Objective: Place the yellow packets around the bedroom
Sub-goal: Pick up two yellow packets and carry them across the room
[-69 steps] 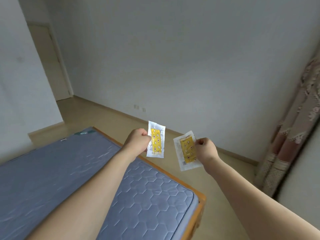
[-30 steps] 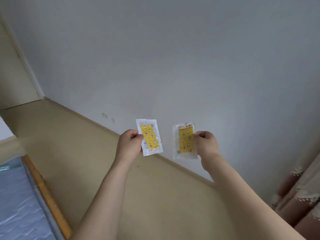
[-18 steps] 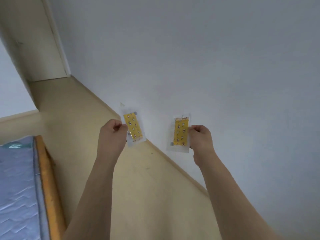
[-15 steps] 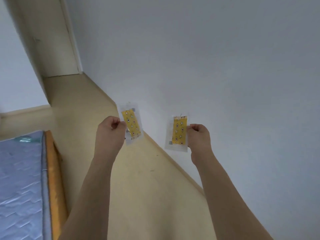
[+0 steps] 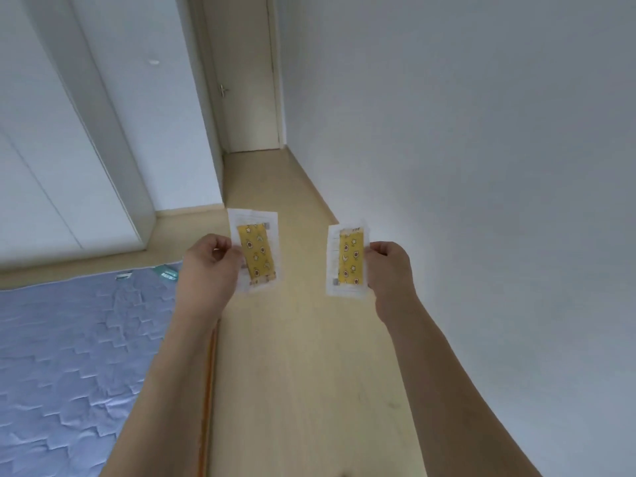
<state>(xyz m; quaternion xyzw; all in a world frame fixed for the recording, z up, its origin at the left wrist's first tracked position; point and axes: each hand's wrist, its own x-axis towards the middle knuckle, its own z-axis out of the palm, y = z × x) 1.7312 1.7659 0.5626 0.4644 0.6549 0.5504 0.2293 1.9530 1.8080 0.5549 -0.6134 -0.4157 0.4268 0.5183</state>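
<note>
The left hand [image 5: 206,270] pinches one yellow packet [image 5: 257,254] by its edge, and the right hand [image 5: 389,270] pinches another yellow packet [image 5: 348,261] likewise, both upright over the wooden floor [image 5: 303,373] beside the mattress [image 5: 86,339], probably ready for separate spots.

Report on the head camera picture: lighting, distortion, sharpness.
Head view: soft, even light, no glare or hard shadows; wide-angle bending curves the wardrobe and wall lines; the packets held by left hand and right hand are sharp enough to show their star print.
</note>
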